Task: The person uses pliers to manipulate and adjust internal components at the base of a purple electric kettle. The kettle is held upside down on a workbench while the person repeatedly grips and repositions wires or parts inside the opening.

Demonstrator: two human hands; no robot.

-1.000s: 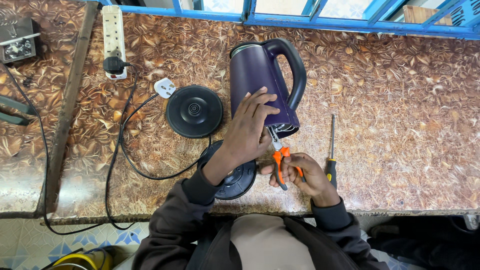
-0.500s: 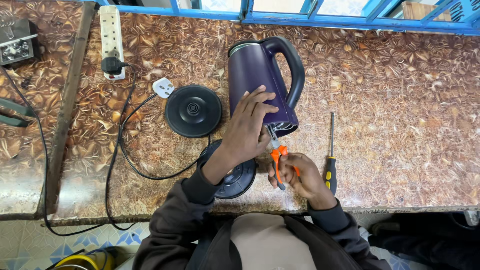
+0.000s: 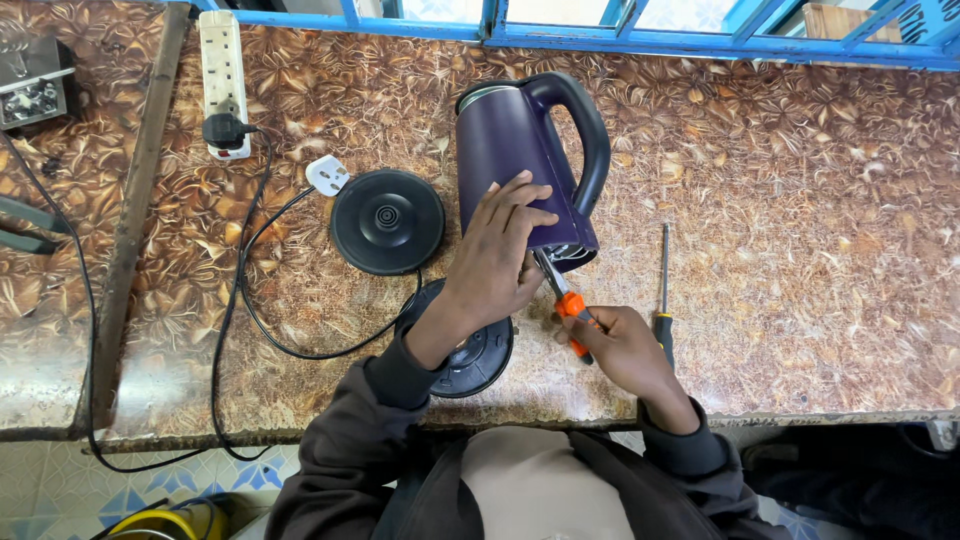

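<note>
A purple electric kettle [image 3: 512,150] lies on its side on a brown patterned counter [image 3: 800,200], its black handle pointing right. My left hand [image 3: 497,255] rests on the kettle's body near its open bottom end and holds it steady. My right hand [image 3: 622,345] grips orange-handled pliers [image 3: 563,300], whose jaws reach into the kettle's bottom end. A round black cover [image 3: 468,355] lies under my left forearm.
The kettle's black round power base [image 3: 387,221] with its white plug [image 3: 327,175] sits to the left. A screwdriver [image 3: 662,290] lies right of my right hand. A white power strip [image 3: 224,75] holds a black plug at back left. A blue window frame [image 3: 700,40] runs along the back.
My hands and the pliers have stayed at the kettle's bottom end; the pliers shifted only slightly. The camera view has drifted a little.
</note>
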